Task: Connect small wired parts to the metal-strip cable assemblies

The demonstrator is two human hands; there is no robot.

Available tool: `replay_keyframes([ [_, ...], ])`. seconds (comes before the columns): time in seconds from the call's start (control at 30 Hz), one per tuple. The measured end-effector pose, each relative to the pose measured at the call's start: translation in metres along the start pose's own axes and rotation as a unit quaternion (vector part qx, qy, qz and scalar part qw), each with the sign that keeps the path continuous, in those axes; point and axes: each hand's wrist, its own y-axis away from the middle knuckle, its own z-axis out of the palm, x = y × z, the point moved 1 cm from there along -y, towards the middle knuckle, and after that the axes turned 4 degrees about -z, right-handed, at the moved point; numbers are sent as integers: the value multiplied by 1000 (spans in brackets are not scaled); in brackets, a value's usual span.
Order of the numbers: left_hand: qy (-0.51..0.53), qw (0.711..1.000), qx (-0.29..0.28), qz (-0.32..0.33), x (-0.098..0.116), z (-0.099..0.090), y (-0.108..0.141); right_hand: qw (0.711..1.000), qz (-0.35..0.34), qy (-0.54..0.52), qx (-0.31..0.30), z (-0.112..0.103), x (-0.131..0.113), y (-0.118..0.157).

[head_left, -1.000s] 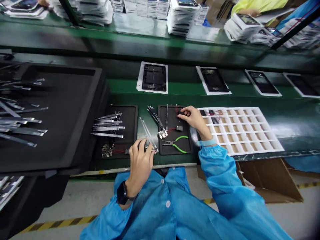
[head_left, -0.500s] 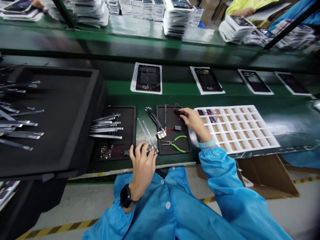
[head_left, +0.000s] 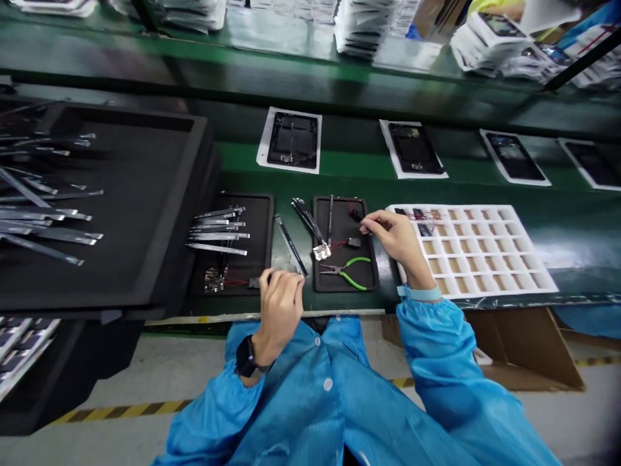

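Left hand [head_left: 280,307] is closed around the near end of a flat ribbon strip [head_left: 290,244] between two black mats. Green-handled pliers [head_left: 350,272] lie on the right mat [head_left: 369,275]. Right hand [head_left: 396,236] pinches a small red-wired part [head_left: 358,212] beside the white compartment tray [head_left: 538,275].

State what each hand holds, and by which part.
The left hand grips the near end of a flat cable strip. The right hand pinches something small at its fingertips; what it is cannot be told.
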Motion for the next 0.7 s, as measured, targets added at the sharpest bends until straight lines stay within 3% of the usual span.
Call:
replay_keyframes([
  [0.1, 97, 995, 26, -8, 0, -6, -8, 997, 20, -70, -38, 2, -20, 11],
  [0.3, 216, 972, 57, -78, 11, -17, -25, 987, 14, -95, -130, 21, -55, 27],
  [0.43, 234, 970, 24, -64, 20, -20, -37, 977, 5, -147, -155, 36, -67, 31],
  [0.57, 232, 970, 17, -71, 27, -19, -46, 980, -39, -112, -158, 43, -75, 35],
  [0.7, 241, 967, 23, -76, 31, -18, -52, 975, -68, -61, -203, 44, -82, 39],
])
